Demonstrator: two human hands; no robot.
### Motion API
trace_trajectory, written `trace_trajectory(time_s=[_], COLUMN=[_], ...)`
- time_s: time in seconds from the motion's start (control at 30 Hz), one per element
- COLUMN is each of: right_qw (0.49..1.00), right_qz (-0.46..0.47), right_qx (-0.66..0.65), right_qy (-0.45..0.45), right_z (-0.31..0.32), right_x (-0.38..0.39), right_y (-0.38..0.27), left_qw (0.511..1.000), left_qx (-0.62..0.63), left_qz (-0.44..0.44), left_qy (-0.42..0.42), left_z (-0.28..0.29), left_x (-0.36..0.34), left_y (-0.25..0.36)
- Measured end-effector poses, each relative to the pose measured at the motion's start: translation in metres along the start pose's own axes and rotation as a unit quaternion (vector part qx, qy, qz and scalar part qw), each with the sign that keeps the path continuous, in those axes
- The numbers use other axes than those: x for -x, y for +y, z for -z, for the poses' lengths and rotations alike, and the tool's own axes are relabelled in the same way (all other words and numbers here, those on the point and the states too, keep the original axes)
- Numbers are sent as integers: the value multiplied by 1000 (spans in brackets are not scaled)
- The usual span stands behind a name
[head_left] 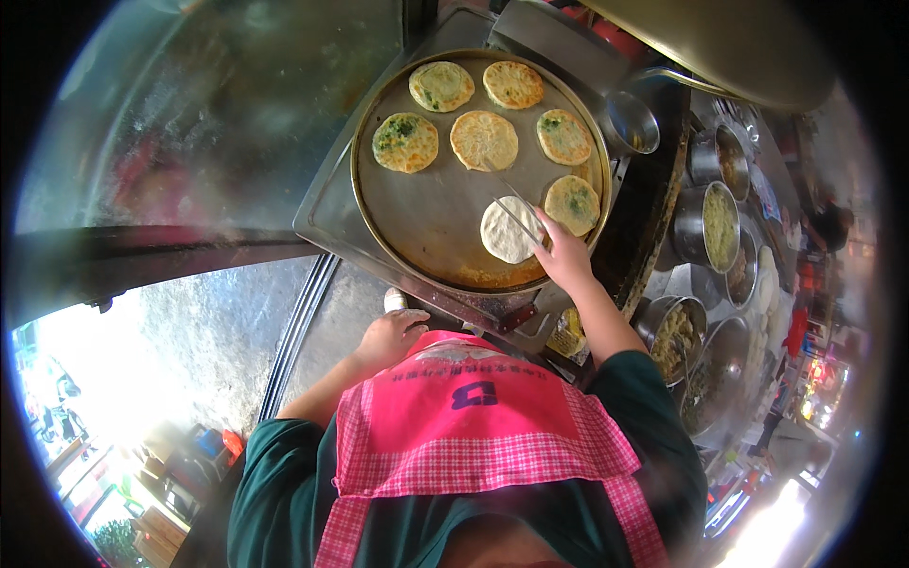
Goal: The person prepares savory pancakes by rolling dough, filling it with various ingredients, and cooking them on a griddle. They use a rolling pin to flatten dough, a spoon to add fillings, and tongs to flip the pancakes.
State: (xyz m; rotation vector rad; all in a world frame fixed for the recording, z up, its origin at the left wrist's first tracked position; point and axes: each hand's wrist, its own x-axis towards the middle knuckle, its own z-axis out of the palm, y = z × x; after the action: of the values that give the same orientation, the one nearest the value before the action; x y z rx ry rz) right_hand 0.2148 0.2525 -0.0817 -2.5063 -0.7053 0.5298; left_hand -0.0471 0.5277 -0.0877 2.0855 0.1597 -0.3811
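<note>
My right hand is closed around metal tongs above the right half of a large round griddle. The tongs' arms are spread, one crossing a pale, uncooked-looking flatbread, the other reaching toward a browned flatbread in the middle. Around these lie several more flatbreads, some with green filling showing through, such as one at the left and one beside my right hand. Below the griddle, near my pink apron, my left hand is empty, its fingers loosely apart.
Right of the griddle stands a small metal bowl. Farther right are several metal pots, one with pale yellow-green shreds and one with a spoon in chopped filling. A large round lid juts in at the upper right.
</note>
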Motion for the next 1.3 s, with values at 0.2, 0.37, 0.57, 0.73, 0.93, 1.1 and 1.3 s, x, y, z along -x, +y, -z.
trace_trajectory(time_s=[0.2,0.37,0.57,0.73,0.93,1.1,1.3], right_qw=[841,759,751,874,988,970,979], right_qz=[-237,-352,-272,-189,56,143,100], right_qx=[-479,-521,-592,-442,142,192,176], right_qy=[-84,-168,-110,-67,-27,-41,-4], right_z=[23,39,-9,-6,-2,-9,-20], right_x=[129,163,76,37,33,18,-4], right_y=[30,21,7,4,-21,-32,-36], left_qw=[1000,999,999,999,999,999,998], left_qx=[-1,11,-19,-22,-3,-7,-29], left_qz=[-8,13,-39,-22,-3,-7,28], left_qy=[6,-45,-30,-38,-54,-37,-52], left_z=[2,0,-8,-7,-18,-26,-35], left_x=[-4,-12,-20,-13,-3,1,6], left_y=[-3,-5,2,7,8,13,25])
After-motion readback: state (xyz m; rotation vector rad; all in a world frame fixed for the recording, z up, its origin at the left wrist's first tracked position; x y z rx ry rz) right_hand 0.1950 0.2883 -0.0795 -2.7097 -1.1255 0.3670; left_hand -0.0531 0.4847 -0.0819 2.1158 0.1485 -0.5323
